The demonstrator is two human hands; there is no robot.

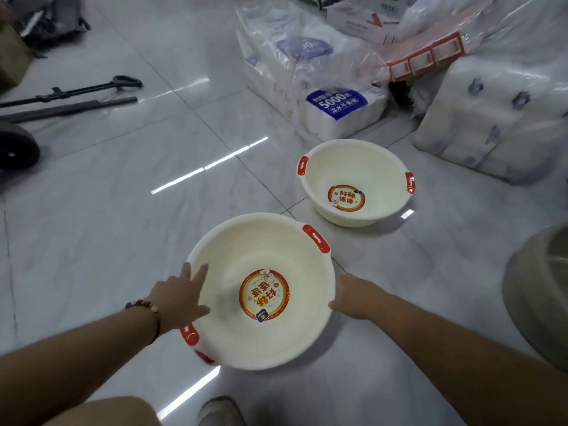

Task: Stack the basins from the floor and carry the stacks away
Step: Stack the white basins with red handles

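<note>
Basins of cream plastic with red handles sit on a glossy grey marble-tiled floor, seen from above by the person reaching for them. The near basin (261, 290) lies between both forearms, a round red and yellow sticker in its bottom; a second red handle peeking out under its lower left edge suggests another basin nested beneath, though that cannot be told for sure. The left hand (181, 295), with a dark beaded bracelet at the wrist, rests on the basin's left rim with fingers spread and fairly straight, thumb reaching inside. The right hand (349, 298) touches the outer right wall; its fingers are hidden behind the rim, so whether it grips cannot be told. A second basin (356, 182) stands upright farther off to the right, well apart from the first. Behind it are plastic-wrapped packs of tissue rolls (322, 87). Black metal poles (70, 99) lie at the far left.
</note>
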